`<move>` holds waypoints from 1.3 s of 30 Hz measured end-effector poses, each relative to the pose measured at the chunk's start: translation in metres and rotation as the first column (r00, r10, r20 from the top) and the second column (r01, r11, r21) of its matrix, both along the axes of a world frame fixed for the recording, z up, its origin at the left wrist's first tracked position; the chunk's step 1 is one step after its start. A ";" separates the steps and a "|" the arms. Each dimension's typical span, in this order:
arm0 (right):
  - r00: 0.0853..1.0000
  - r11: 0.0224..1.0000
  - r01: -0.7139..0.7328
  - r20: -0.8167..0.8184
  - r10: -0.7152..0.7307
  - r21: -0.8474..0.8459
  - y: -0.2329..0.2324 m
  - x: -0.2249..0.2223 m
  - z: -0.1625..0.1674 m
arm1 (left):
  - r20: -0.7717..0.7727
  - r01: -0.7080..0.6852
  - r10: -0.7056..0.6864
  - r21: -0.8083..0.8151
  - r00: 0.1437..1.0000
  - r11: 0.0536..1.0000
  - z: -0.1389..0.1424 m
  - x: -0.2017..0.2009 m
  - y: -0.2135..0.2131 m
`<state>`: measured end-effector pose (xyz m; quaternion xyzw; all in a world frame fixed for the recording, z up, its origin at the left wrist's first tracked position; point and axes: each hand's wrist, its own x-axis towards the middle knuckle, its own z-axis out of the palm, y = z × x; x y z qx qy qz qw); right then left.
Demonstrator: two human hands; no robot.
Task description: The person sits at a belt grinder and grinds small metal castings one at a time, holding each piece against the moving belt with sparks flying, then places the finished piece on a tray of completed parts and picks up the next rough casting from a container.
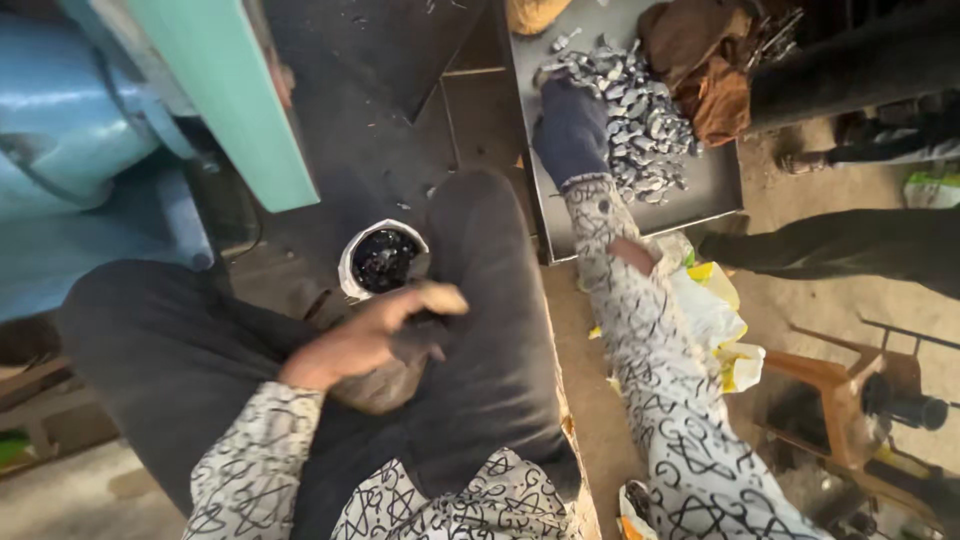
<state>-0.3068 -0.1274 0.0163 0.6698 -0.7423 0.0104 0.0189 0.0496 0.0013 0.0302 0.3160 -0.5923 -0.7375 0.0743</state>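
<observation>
A grey metal tray [715, 180] carries small metal parts [645, 110] and brown rags [705, 60].

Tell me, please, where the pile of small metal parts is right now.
In the head view, the metal parts lie heaped on a grey tray at upper right, beside brown cloth, with the gloved right hand reaching into their left edge.

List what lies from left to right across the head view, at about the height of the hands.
Blue machine body → white-rimmed cup of dark stuff → bare left hand on a dark lump in the lap → gloved right hand at the pile of small grey metal pieces → brown cloth on the metal tray.
</observation>
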 end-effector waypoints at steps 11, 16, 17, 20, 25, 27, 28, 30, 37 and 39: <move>0.888 0.991 0.122 0.451 -0.087 -0.049 0.051 0.091 0.022 | -0.268 -0.614 0.682 0.299 0.681 0.731 -0.048 -0.009 -0.006; 0.660 0.968 -0.221 0.712 0.240 -0.121 0.111 0.214 0.019 | -0.181 -0.789 0.831 0.260 0.526 0.556 -0.069 0.017 -0.006; 0.703 0.976 -0.177 0.678 0.214 -0.124 0.116 0.223 0.016 | -0.161 -0.812 0.879 0.335 0.450 0.477 -0.072 0.023 -0.005; 0.727 0.982 -0.178 0.681 0.083 0.071 0.123 0.232 0.004 | -0.122 -0.823 0.958 0.491 0.260 0.286 -0.077 0.034 0.001; 0.675 0.935 -0.353 0.698 0.237 0.025 0.131 0.241 -0.023 | -0.136 -0.813 0.976 0.541 0.170 0.217 -0.075 0.034 0.005; 0.584 0.931 -0.365 0.775 0.241 -0.015 0.133 0.242 -0.030 | -0.204 -0.818 0.950 0.486 0.238 0.309 -0.070 0.037 0.004; 0.438 0.928 -0.364 0.894 0.092 0.083 0.133 0.242 -0.032 | -0.241 -0.815 0.930 0.453 0.277 0.360 -0.067 0.039 0.003; 0.114 0.884 -0.402 0.971 -0.209 0.238 0.130 0.239 -0.033 | -0.154 -0.764 0.933 0.538 0.325 0.355 -0.058 0.045 0.000; -0.538 0.703 -0.478 0.458 -0.708 0.526 0.118 0.249 -0.016 | 0.008 -0.747 0.899 0.560 0.439 0.360 -0.030 0.053 -0.012; -0.646 0.776 -0.485 0.433 -0.629 0.404 0.112 0.252 -0.017 | -0.154 -0.643 0.897 0.648 0.415 0.409 -0.030 0.053 -0.012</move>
